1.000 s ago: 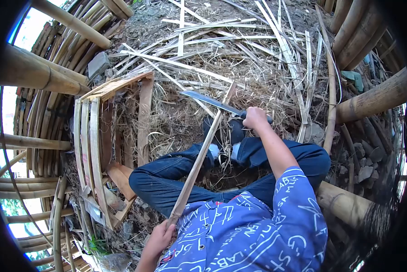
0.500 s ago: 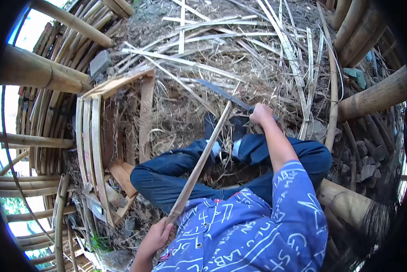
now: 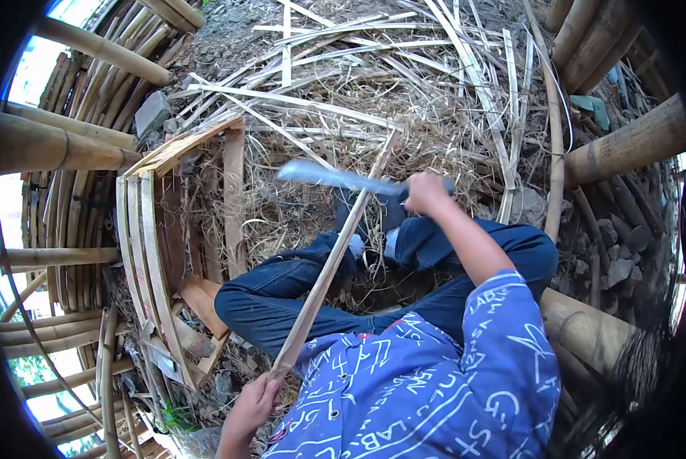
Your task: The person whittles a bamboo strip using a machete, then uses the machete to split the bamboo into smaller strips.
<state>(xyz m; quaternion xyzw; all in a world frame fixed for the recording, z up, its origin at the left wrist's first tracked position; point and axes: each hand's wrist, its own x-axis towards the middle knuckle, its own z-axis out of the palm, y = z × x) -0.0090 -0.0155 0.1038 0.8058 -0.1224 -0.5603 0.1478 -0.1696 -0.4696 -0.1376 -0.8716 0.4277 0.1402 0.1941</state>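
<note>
Across my lap a long flat bamboo strip (image 3: 320,291) slants up to the right, its lower end gripped by my left hand (image 3: 257,399) beside my hip. My right hand (image 3: 429,193) is closed round the handle of a large knife (image 3: 335,177). The blade, slightly blurred, points left and crosses the upper part of the strip; whether it touches the strip I cannot tell. My bent legs in jeans lie beneath the strip.
A wooden frame with curved slats (image 3: 150,245) stands at my left. Cut bamboo strips (image 3: 305,103) and shavings (image 3: 282,206) cover the ground ahead. Thick bamboo poles (image 3: 626,149) rise on both sides. A grey block (image 3: 152,113) and stones (image 3: 620,269) lie around.
My right hand and the knife have moved left and the blade now crosses the strip lower down. My left hand still holds the strip's end. The view has shifted slightly.
</note>
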